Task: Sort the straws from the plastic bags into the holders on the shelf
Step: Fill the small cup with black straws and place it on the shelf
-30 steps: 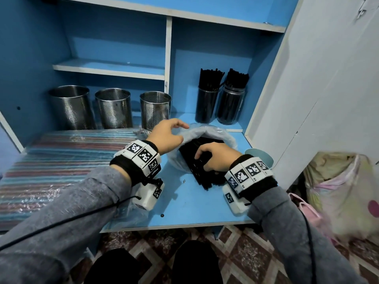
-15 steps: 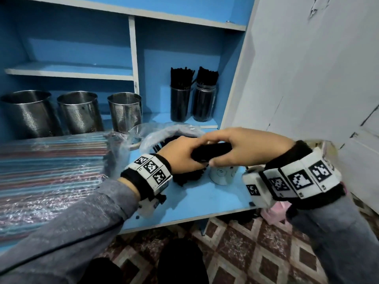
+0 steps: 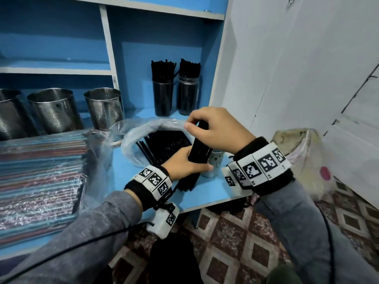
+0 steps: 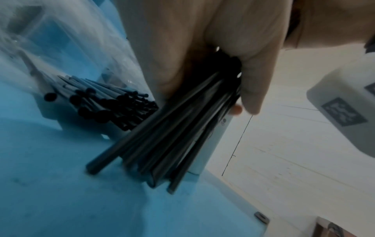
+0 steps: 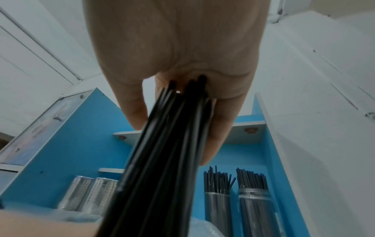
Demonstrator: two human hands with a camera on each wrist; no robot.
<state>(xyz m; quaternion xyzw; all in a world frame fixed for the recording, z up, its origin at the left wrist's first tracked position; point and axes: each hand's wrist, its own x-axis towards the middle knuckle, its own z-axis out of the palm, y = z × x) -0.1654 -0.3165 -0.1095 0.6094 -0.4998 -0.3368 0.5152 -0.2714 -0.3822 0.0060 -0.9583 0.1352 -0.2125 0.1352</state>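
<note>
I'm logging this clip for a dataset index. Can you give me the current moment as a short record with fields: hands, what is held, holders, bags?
left hand: left hand grips the lower part of a bundle of black straws
right hand: right hand grips the bundle's top end
bundle: tilted, lower ends resting on the blue shelf
filled holders: two dark jars with black straws, at the back right
metal holders: three perforated metal cups, contents not visible
clear bag: clear bag, open, more black straws inside
other bag: striped straws in plastic, on the left

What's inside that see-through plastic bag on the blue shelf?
The clear bag holds black straws lying flat, their round ends showing at its mouth. The left hand covers part of the pile, so how many are left can't be told.
</note>
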